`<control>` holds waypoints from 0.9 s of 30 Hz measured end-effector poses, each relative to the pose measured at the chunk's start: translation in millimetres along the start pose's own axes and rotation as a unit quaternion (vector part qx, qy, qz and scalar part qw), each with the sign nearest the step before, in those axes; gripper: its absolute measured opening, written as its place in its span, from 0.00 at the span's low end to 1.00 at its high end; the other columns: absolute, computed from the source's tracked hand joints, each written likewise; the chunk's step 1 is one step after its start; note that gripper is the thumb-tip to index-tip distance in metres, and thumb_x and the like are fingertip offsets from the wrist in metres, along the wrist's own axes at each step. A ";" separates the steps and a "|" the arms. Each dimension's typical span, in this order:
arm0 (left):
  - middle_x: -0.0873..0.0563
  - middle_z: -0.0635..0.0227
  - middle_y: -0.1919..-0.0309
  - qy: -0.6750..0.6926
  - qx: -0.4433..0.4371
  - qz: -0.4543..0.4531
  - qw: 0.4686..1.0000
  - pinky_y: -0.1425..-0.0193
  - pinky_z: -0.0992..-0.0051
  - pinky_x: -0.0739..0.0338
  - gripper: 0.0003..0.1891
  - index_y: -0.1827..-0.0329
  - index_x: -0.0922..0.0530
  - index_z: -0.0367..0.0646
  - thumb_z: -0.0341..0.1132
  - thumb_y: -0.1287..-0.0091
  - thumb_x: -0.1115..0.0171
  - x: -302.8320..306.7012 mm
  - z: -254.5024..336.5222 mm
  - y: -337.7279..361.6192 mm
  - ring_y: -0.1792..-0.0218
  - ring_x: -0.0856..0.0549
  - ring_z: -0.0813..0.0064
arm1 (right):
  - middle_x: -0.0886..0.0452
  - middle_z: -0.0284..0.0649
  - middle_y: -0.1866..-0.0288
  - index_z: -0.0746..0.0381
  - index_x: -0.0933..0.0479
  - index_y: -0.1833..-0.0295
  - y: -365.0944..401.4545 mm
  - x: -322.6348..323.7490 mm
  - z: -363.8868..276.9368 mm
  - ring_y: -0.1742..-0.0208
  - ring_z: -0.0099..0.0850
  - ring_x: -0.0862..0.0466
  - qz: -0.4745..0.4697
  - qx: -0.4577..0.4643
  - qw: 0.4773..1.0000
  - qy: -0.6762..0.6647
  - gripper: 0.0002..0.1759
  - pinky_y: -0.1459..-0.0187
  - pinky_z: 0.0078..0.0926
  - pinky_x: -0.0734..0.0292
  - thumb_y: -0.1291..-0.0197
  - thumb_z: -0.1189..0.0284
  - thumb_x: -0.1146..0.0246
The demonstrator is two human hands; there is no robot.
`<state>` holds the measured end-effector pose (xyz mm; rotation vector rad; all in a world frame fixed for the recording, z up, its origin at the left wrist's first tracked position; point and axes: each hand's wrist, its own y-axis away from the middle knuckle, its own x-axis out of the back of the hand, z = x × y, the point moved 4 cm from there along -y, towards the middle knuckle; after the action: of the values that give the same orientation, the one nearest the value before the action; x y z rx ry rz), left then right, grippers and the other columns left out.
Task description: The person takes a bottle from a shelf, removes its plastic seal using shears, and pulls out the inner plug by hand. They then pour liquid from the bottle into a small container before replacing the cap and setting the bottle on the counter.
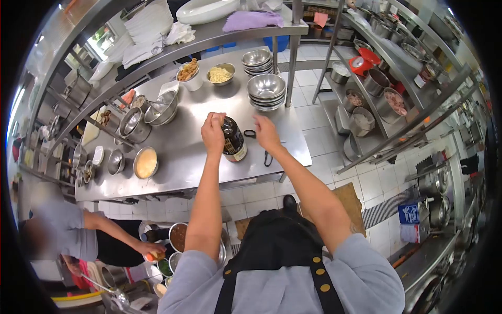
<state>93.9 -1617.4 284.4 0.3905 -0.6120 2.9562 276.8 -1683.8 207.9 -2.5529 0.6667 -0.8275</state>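
On the steel table, a large dark jar (pixel 234 137) with a black, gold and cream label stands by the near edge. My left hand (pixel 213 134) is at its left side, fingers curled against its upper part. To the right of the jar, my right hand (pixel 267 134) hovers with bent fingers drawn together. Whatever it may pinch is too small to make out. Two black loops, apparently the handles of scissors (pixel 268 158), show beside and below the right hand; the rest is partly hidden by the hand and wrist.
Stacked steel bowls (pixel 266 88), a bowl of noodles (pixel 220 75) and a container of fried pieces (pixel 188 72) stand farther back. A bowl of yellowish liquid (pixel 146 162) is leftward. A co-worker (pixel 78 225) handles food at lower left. Shelving (pixel 387 125) stands right.
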 end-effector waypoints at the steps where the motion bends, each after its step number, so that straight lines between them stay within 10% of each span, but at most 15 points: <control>1: 0.09 0.53 0.58 0.026 -0.033 -0.044 0.998 0.39 0.65 0.24 0.23 0.60 0.17 0.35 0.44 0.21 0.57 2.1 -5.4 -8.4 0.53 0.13 0.64 | 0.18 0.48 0.46 0.63 0.23 0.37 4.9 -11.0 31.7 0.41 0.50 0.21 -0.035 -0.036 0.997 0.050 0.21 0.39 0.46 0.25 0.37 0.79 0.37; 5: 0.10 0.55 0.51 0.117 0.039 -0.194 0.973 0.34 0.68 0.27 0.28 0.53 0.15 0.32 0.48 0.18 0.59 10.6 -19.0 -38.2 0.47 0.15 0.64 | 0.19 0.50 0.46 0.65 0.22 0.39 21.7 -33.5 79.3 0.39 0.51 0.23 -0.147 -0.039 0.973 0.174 0.22 0.39 0.48 0.26 0.40 0.74 0.32; 10: 0.13 0.54 0.43 -0.038 0.082 -0.157 0.983 0.31 0.68 0.28 0.28 0.44 0.16 0.34 0.50 0.17 0.57 24.2 -3.1 -29.3 0.44 0.17 0.63 | 0.19 0.48 0.48 0.64 0.20 0.45 16.7 -46.9 102.6 0.40 0.48 0.22 -0.188 0.014 0.961 0.200 0.20 0.41 0.47 0.25 0.43 0.72 0.28; 14: 0.13 0.56 0.48 -0.112 -0.017 0.148 0.982 0.39 0.70 0.24 0.14 0.43 0.19 0.34 0.34 0.21 0.44 35.7 25.4 31.9 0.46 0.16 0.66 | 0.18 0.45 0.50 0.64 0.19 0.51 16.6 -39.6 124.8 0.43 0.47 0.21 -0.179 0.037 0.969 0.163 0.15 0.43 0.46 0.25 0.43 0.73 0.29; 16: 0.14 0.62 0.53 -0.169 0.012 0.144 0.975 0.43 0.75 0.23 0.12 0.45 0.18 0.35 0.33 0.21 0.43 31.0 19.4 85.1 0.49 0.16 0.75 | 0.18 0.46 0.51 0.64 0.20 0.52 15.7 -21.6 125.8 0.43 0.47 0.21 -0.195 0.038 0.970 0.137 0.14 0.43 0.46 0.24 0.43 0.73 0.31; 20: 0.14 0.64 0.57 -0.094 0.222 -0.082 0.967 0.48 0.75 0.21 0.10 0.46 0.18 0.39 0.34 0.23 0.40 -36.0 -18.5 143.2 0.57 0.15 0.75 | 0.17 0.47 0.51 0.65 0.20 0.52 24.8 -19.6 137.4 0.44 0.47 0.21 -0.231 0.093 0.951 0.181 0.13 0.43 0.45 0.24 0.42 0.73 0.34; 27: 0.18 0.60 0.54 -0.288 0.044 -0.244 0.925 0.49 0.59 0.18 0.18 0.47 0.18 0.45 0.43 0.36 0.28 -133.7 -83.5 141.4 0.54 0.14 0.57 | 0.18 0.51 0.54 0.66 0.21 0.49 5.9 -24.5 142.5 0.48 0.49 0.20 -0.232 0.057 0.940 0.243 0.16 0.48 0.44 0.21 0.45 0.76 0.36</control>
<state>182.7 -1718.9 121.2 1.2434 -0.3492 2.3727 346.0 -1647.0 86.3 -2.4375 0.1210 -1.6346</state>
